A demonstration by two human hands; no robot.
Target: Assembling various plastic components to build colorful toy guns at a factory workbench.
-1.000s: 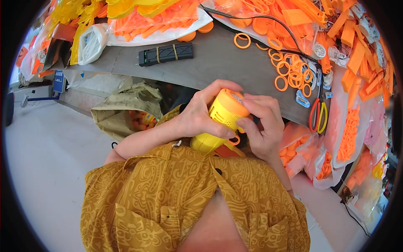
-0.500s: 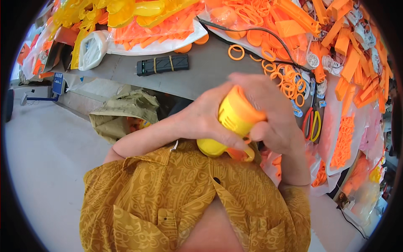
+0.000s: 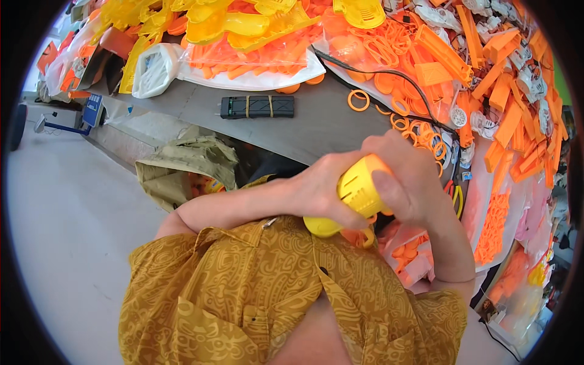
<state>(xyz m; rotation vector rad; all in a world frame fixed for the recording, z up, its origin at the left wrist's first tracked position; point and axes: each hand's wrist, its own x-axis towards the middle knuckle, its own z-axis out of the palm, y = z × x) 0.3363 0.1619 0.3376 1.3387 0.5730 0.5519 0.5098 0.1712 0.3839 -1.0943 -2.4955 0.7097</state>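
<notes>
Close in front of my chest, a yellow plastic toy part (image 3: 358,187) is tilted between my hands. Its body is rounded, with dark slots along the side, and small orange pieces show at its lower end. My left hand (image 3: 319,185) wraps round the body from the left, thumb across the near side. My right hand (image 3: 409,173) is closed over the upper right end, the thumb pressed on its side. That end is mostly hidden by the fingers. Just beyond my right hand lie several orange rings (image 3: 420,132) on the grey table (image 3: 201,131).
A dark block with rubber bands (image 3: 258,106) lies on the table. Yellow shells (image 3: 231,24), bagged orange parts (image 3: 243,61) and orange strips (image 3: 508,97) are heaped behind and right. Red- and yellow-handled pliers (image 3: 457,198), a black cable (image 3: 389,72) and an olive sack (image 3: 185,164) are nearby.
My right hand has settled round the toy's upper end, where an orange rim showed before. The toy and both hands sit slightly further right, and the whole view has shifted a little.
</notes>
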